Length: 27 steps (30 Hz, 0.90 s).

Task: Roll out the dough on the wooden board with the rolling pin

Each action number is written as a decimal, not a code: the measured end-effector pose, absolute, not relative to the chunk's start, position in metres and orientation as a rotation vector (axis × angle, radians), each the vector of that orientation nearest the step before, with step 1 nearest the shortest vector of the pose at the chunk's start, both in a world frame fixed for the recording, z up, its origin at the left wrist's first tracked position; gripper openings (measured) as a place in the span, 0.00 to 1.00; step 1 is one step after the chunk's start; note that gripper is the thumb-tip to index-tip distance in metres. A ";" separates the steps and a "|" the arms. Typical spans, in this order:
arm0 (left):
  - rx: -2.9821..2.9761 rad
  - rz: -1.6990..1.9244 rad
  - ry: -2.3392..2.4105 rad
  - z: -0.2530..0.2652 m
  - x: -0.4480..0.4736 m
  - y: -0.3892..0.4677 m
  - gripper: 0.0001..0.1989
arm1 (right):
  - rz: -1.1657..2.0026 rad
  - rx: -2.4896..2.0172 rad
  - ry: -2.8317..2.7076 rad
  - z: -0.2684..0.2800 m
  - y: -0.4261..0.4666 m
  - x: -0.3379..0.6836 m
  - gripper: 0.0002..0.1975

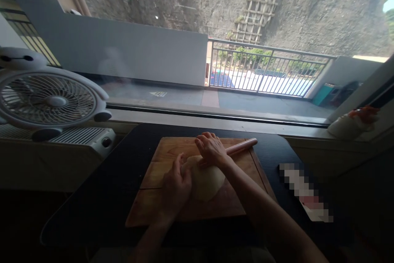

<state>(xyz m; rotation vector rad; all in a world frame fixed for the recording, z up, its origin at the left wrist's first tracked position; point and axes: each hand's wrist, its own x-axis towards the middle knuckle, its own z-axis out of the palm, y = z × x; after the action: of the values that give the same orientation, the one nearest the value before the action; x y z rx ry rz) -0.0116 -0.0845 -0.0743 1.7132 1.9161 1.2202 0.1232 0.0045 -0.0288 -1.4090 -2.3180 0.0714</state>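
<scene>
- A white fan (55,101) stands on a slatted box (78,138) at the far left; if it blows this way, the dough could dry and crack.
- The dark worktop (113,172) sits below a large window, with a wooden board (168,148) on it; the board could slide under a hard, uneven push.
- The left hand (176,181) curves at the dough's left edge, thumb and fingers apart; I cannot tell whether it pinches. A sharp tug there could tear the sheet.
- The flattened dough (209,183) lies mid-board, between the hands; it could stick if the wood is damp.
- The right hand (211,150) rests over the rolling pin (243,145); its grip is hidden. Lopsided pressure could leave the dough uneven.
- Outside, a railing (261,68) fronts a rock slope.
- A blurred-out object (304,193) lies on the worktop's right side.
</scene>
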 end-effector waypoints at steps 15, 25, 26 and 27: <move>1.713 1.211 1.922 -0.070 -0.012 -0.085 0.25 | 0.193 -1.518 -2.338 -0.035 0.020 0.107 0.25; 1.742 1.226 1.922 -0.072 -0.012 -0.083 0.25 | 0.076 -1.574 -2.266 -0.040 0.011 0.107 0.22; 1.738 1.223 1.930 -0.071 -0.012 -0.084 0.25 | 0.112 -1.589 -2.275 -0.038 0.023 0.101 0.24; 1.733 1.220 1.932 -0.070 -0.012 -0.084 0.25 | 0.145 -1.596 -2.289 -0.036 0.030 0.096 0.25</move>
<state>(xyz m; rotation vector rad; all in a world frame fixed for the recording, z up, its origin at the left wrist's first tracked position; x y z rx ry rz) -0.0124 -0.0844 -0.0703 1.7328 1.9322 1.2198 0.0961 0.0302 -0.0357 -1.5962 -2.2888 0.1452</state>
